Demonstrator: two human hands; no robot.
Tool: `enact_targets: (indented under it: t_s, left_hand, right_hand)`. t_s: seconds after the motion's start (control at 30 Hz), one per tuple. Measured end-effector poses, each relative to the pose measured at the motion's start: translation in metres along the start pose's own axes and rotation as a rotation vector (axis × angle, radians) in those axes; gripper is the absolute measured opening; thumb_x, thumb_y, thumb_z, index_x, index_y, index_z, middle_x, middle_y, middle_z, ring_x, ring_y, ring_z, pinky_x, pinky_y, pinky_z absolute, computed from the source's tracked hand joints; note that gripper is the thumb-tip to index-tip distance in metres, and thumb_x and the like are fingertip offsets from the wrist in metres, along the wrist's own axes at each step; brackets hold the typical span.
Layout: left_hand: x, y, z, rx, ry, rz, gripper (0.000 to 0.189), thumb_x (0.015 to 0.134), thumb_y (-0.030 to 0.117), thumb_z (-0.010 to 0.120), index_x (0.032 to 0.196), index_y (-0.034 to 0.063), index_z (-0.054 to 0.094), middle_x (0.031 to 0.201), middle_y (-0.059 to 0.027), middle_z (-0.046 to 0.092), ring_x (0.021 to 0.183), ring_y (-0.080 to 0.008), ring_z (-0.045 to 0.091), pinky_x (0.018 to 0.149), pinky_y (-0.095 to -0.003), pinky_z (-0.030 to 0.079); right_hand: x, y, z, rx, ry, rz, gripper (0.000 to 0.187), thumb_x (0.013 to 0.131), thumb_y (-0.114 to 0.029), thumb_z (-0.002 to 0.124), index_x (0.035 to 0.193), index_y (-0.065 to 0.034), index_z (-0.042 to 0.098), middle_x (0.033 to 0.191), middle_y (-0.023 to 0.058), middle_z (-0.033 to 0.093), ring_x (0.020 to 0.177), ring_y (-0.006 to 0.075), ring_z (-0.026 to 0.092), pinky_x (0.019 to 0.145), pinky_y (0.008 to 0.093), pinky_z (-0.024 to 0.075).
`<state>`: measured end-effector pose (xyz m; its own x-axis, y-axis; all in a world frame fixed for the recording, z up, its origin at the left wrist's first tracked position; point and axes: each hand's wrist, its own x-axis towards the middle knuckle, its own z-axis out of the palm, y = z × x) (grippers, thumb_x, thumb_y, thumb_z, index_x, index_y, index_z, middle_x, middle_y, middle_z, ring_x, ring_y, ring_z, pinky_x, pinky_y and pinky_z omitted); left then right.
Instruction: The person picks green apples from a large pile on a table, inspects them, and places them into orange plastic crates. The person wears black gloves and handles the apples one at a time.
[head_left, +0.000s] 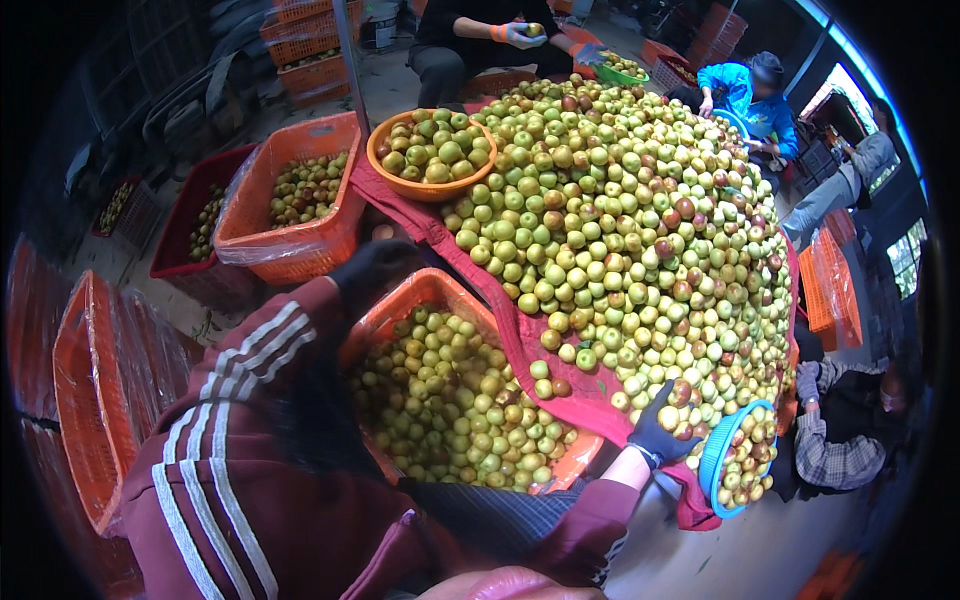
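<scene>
My right hand (660, 431), in a dark glove, curls around a few green-brown jujubes (670, 417) at the near edge of the big jujube heap (615, 247). Just right of it, a blue plastic basket (712, 457) full of jujubes leans tilted against the heap. My left hand (379, 268), also dark-gloved, is over the far left corner of an orange crate (431, 283); shadow hides its fingers. That crate stands in front of me, with many jujubes (457, 390) inside. Red quilted cloth (480, 281) runs under the heap and along the crate's edge.
An orange bowl (431, 191) of jujubes sits at the heap's left edge. Further left are a plastic-lined orange crate (289, 247) and a dark red crate (199, 281). Empty-looking crates (90, 420) stand by my left side. A metal post (351, 67) rises behind. Several people work around the heap.
</scene>
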<state>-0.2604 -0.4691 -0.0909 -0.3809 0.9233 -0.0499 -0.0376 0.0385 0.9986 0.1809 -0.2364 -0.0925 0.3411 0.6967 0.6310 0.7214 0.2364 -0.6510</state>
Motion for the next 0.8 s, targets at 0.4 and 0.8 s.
enact_targets:
  t_s: [0.4,0.8]
  left_hand:
    - [0.113,-0.081,0.243,1.216,0.188,0.124,0.074,0.071,0.05,0.068,0.132,0.0181,0.04,0.132,-0.0189,0.041,0.119,-0.039,0.04,0.09,-0.0566,0.036]
    - [0.003,-0.1,0.25,1.055,-0.267,0.544,0.055,0.07,0.027,0.07,0.12,0.0133,0.051,0.107,-0.0137,0.054,0.099,-0.0364,0.051,0.087,-0.0438,0.043]
  right_hand:
    - [0.018,-0.021,-0.013,1.659,-0.055,1.046,0.048,0.09,-0.029,0.054,0.128,-0.002,0.041,0.132,0.008,0.047,0.122,0.021,0.042,0.102,0.0437,0.0388]
    - [0.019,0.014,-0.009,2.007,0.2,1.262,0.063,0.08,-0.049,0.054,0.129,-0.01,0.044,0.134,0.0111,0.045,0.129,0.0335,0.034,0.106,0.0644,0.0235]
